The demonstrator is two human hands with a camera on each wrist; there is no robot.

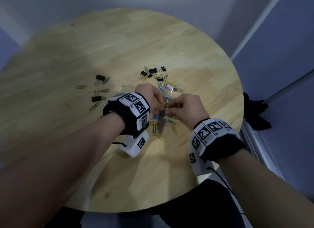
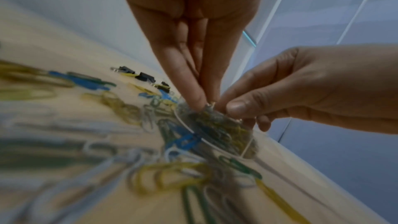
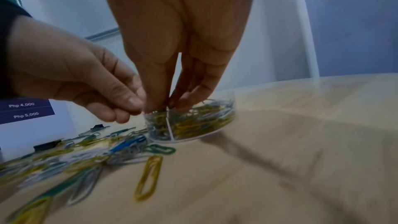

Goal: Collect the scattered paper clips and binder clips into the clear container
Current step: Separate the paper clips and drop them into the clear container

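Head view, both hands fingertips-down, meeting over clear container [image 1: 167,107]; left hand [image 1: 149,98] and right hand [image 1: 190,107] pinching paper clips [image 1: 164,104].

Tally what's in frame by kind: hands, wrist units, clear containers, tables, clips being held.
Hands: 2, left hand and right hand
Wrist units: 2
Clear container: 1
Table: 1
Clip pinched between both hands: 1
Total: 7

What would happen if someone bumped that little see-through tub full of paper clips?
The clear container looks low and wide, so it would probably slide rather than tip. It seems thin plastic, likely light even with the paper clips inside. It has no lid on, so a hard knock might spill some clips onto the table.
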